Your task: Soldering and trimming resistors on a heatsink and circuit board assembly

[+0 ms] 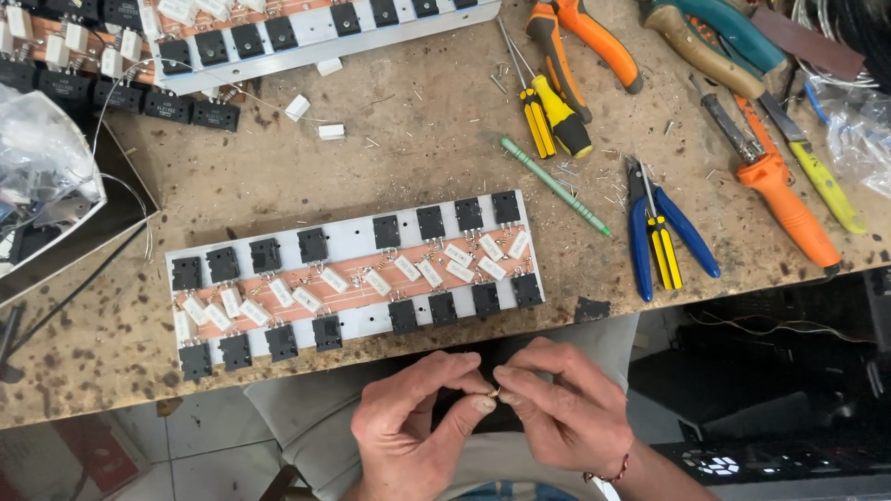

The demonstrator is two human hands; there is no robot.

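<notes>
My left hand (413,422) and my right hand (566,408) meet below the table edge, over my lap. Their fingertips pinch a tiny metallic part (494,392) between them. Just above the hands, on the worn wooden bench, lies a long white board (353,237) with a copper strip down its middle, rows of black square components along both edges and several small white rectangular parts soldered diagonally. The part in my fingers is too small to identify.
A second similar board (306,37) lies at the top left, with loose white parts (331,131) near it. Yellow screwdrivers (555,116), a green tool (555,186), blue cutters (661,237), orange pliers (585,37) and an orange-handled tool (784,199) lie at right. A plastic bag (37,162) sits at left.
</notes>
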